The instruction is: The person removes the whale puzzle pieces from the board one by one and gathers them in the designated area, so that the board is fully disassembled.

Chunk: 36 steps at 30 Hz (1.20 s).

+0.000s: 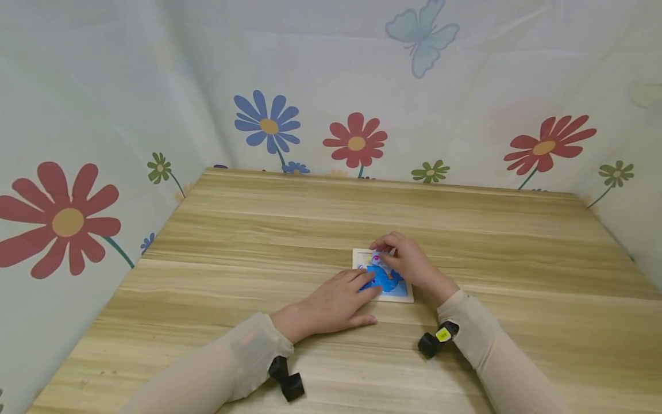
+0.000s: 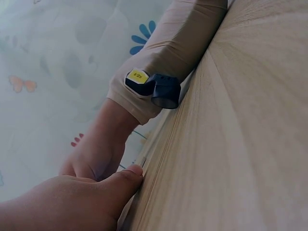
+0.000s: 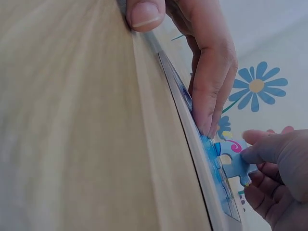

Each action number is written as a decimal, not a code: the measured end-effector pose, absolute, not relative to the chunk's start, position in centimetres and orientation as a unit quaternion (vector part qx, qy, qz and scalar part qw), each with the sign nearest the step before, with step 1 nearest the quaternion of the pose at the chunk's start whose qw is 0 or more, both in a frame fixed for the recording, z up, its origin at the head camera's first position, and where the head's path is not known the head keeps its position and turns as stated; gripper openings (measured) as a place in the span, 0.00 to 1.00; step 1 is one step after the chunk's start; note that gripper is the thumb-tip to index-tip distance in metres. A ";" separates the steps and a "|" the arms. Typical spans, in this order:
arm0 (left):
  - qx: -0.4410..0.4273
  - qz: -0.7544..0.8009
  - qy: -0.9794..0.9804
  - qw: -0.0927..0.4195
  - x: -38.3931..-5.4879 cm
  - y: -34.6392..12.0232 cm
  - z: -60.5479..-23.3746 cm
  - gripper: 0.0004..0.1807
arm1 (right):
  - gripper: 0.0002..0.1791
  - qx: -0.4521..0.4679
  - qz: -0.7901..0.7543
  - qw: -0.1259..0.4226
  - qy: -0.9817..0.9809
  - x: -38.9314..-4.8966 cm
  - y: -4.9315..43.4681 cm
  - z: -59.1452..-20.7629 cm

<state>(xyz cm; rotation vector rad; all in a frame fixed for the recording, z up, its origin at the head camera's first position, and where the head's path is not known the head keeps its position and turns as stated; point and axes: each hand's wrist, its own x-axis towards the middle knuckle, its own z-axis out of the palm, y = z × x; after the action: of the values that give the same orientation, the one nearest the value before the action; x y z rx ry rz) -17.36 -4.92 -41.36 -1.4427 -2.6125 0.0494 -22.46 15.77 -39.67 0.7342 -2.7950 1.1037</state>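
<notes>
A small square jigsaw puzzle board with a pale rim and a blue animal picture lies flat on the wooden table. My right hand pinches a light blue puzzle piece with a pink swirl between thumb and fingers. In the right wrist view that piece stands tilted up at the board's surface. My left hand lies with fingers extended over the board's left part, fingertips touching the blue picture. Its thumb rests on the table in front of the board. The left fingers hide part of the picture.
The wooden table stretches around the board on all sides. A white curtain printed with flowers and a butterfly hangs behind and beside it. Black wrist cameras are strapped at both sleeves, low over the tabletop.
</notes>
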 end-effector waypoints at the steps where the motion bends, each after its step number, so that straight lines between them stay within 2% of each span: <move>1: -0.482 0.016 -0.873 0.078 -17.4 -4.9 -41.4 0.33 | 0.10 0.237 0.362 0.022 -0.901 -22.5 15.8 -39.6; 14: -0.477 0.014 -0.876 0.067 -17.3 -4.9 -41.2 0.33 | 0.10 0.223 0.391 -0.010 -0.893 -22.6 16.6 -37.5; 20: -0.473 0.007 -0.880 0.050 -17.1 -4.8 -41.2 0.33 | 0.10 0.225 0.392 -0.014 -0.892 -22.6 17.1 -37.1; 36: -0.472 0.006 -0.880 0.058 -17.2 -4.8 -41.1 0.33 | 0.09 0.224 0.355 -0.013 -0.907 -22.7 19.6 -35.3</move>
<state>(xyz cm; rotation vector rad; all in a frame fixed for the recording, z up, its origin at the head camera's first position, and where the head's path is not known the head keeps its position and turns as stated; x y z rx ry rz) -17.21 -4.76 -41.15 -1.4296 -2.6654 0.0183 -22.66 19.58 -35.30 0.7106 -2.8752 1.1260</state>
